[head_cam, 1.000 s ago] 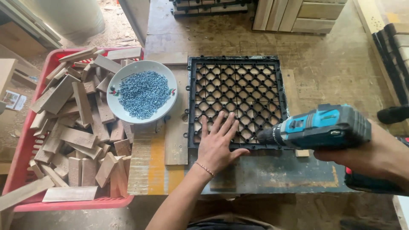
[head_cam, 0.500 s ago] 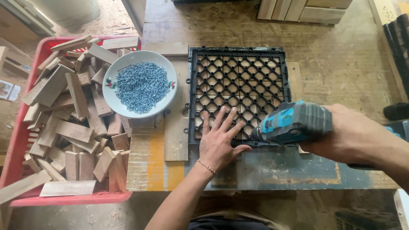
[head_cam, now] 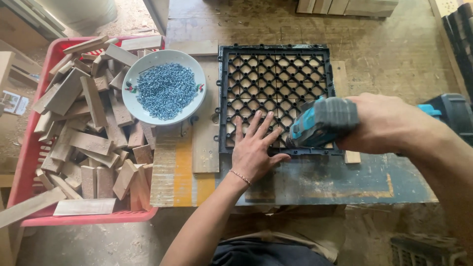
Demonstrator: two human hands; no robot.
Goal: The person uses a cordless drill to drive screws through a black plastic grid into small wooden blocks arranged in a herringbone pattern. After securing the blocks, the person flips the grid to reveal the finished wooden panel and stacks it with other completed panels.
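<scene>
Fingers [head_cam: 256,129] of our left hand [head_cam: 253,155] are lying released and spread flat, pressing on the near edge of the black square plastic lattice tile [head_cam: 273,79]. We are clenching our right hand [head_cam: 379,123] around the teal and black cordless drill [head_cam: 322,123], pointing its nose at the tile's near edge beside the left thumb. The tile is sitting on wooden slats on the worn wooden surface [head_cam: 394,54]. To its left, a white bowl of silvery screws [head_cam: 165,88] is resting at the edge of a red plastic crate of wooden offcuts [head_cam: 79,133].
</scene>
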